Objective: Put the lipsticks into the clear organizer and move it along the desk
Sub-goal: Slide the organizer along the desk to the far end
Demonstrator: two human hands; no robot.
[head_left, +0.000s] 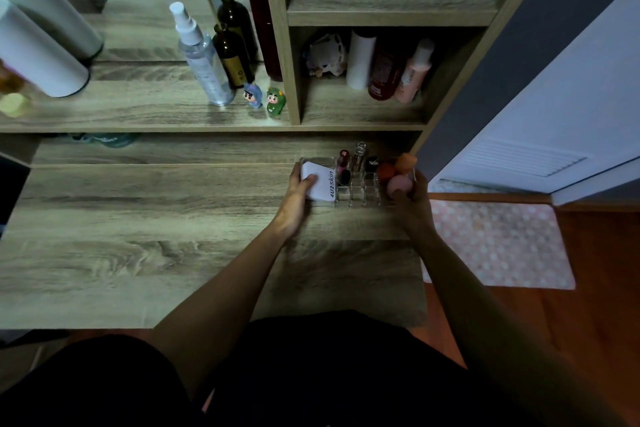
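The clear organizer stands on the wooden desk near its right edge. Several lipsticks stand upright in its middle slots. A white compact marked "4U2skin" lies in its left part, and orange and pink makeup sponges fill its right part. My left hand grips the organizer's left end, thumb on the white compact. My right hand grips the right end beside the pink sponge.
A raised shelf behind holds a spray bottle, dark bottles, two small figurines and white cylinders. A cubby holds more bottles. Right of the desk lie a dotted mat and a door.
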